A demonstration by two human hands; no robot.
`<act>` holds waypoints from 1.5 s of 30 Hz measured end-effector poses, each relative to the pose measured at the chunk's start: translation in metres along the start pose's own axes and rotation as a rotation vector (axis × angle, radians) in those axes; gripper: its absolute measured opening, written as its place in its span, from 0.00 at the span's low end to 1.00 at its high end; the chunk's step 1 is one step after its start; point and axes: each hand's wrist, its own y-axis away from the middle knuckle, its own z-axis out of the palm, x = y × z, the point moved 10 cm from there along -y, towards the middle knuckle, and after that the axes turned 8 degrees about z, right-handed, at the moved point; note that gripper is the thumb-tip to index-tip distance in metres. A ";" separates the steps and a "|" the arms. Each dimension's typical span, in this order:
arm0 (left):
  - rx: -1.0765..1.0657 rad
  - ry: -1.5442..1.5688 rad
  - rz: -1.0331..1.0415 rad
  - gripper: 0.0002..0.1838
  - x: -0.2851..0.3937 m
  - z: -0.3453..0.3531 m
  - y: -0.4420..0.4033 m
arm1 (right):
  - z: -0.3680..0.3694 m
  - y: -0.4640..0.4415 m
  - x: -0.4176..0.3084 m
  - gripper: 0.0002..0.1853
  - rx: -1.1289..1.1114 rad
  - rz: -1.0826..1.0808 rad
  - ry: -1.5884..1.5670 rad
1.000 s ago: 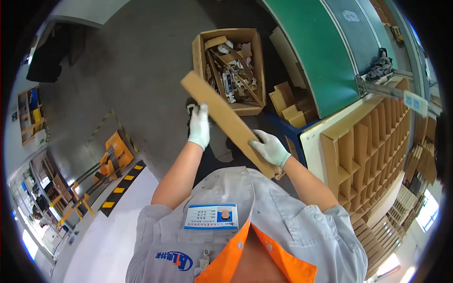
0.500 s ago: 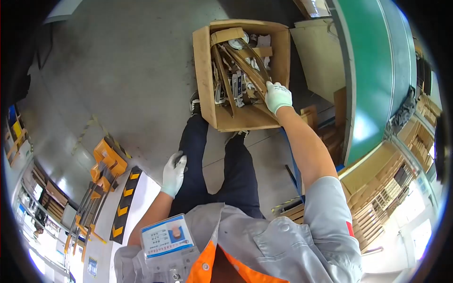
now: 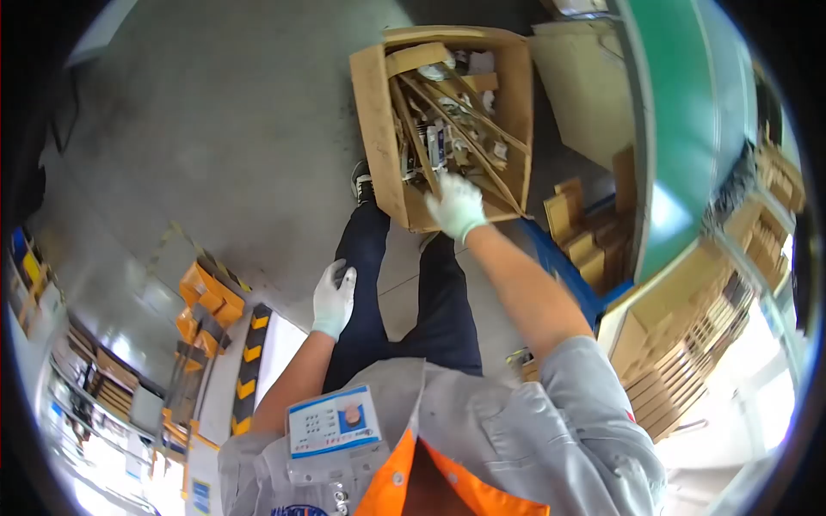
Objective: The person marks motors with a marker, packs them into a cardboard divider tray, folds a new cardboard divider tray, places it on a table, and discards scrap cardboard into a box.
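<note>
A large open cardboard box [image 3: 377, 129] stands on the floor before my feet. Long brown strips [image 3: 460, 127], apparently cardboard, lie slantwise in it over scraps and small white-and-dark pieces. My right hand [image 3: 458, 205], in a whitish glove, is over the box's near side, close to the lower end of a strip [image 3: 417, 138]. Motion smears its fingers, so whether it touches that strip cannot be made out. My left hand [image 3: 334, 298], gloved too, rests on my left thigh with thumb and fingers apart and nothing in it.
Right of the box, cardboard pieces [image 3: 581, 228] stand in a blue frame [image 3: 559, 262] beside a green panel [image 3: 684, 112]. A pale board [image 3: 589, 95] leans behind. At left are orange parts [image 3: 209, 292] and a black-and-yellow arrow strip [image 3: 249, 370].
My right hand has left the strips at the box's right side and moved left toward me. Those strips now lie spread across the box. My left hand stays on the thigh.
</note>
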 end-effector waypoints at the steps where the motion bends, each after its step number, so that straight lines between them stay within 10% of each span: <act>1: -0.027 -0.020 0.026 0.28 0.003 0.001 -0.002 | 0.015 0.042 0.003 0.28 -0.098 0.007 -0.094; 6: -0.193 -0.192 0.137 0.28 0.014 -0.001 -0.003 | 0.066 0.221 0.031 0.30 -0.436 0.087 -0.520; 17: -0.268 -0.793 0.219 0.37 -0.017 -0.046 0.060 | 0.050 0.375 0.174 0.32 0.045 0.361 -0.932; 19: -0.546 -1.202 0.625 0.35 -0.021 -0.012 0.072 | 0.062 0.425 0.200 0.32 0.183 0.337 -1.056; 21: -0.371 -0.906 0.132 0.29 -0.036 -0.008 0.068 | 0.104 0.482 0.228 0.33 0.182 0.320 -1.179; 22: -0.396 -0.907 0.219 0.26 -0.045 0.011 0.052 | 0.136 0.513 0.250 0.33 0.253 0.333 -1.188; 32: -0.847 -0.787 0.598 0.21 0.112 0.467 0.311 | 0.508 0.928 0.412 0.35 0.486 1.342 -1.574; 38: -1.098 -1.194 1.043 0.29 0.091 0.642 0.474 | 0.490 0.935 0.497 0.34 0.912 1.274 -1.812; 42: -1.094 -1.379 0.951 0.26 0.037 0.741 0.467 | 0.505 0.886 0.543 0.36 0.646 0.914 -1.810; 45: -1.281 -1.467 1.323 0.29 -0.018 0.862 0.430 | 0.578 0.954 0.563 0.37 0.357 1.169 -1.798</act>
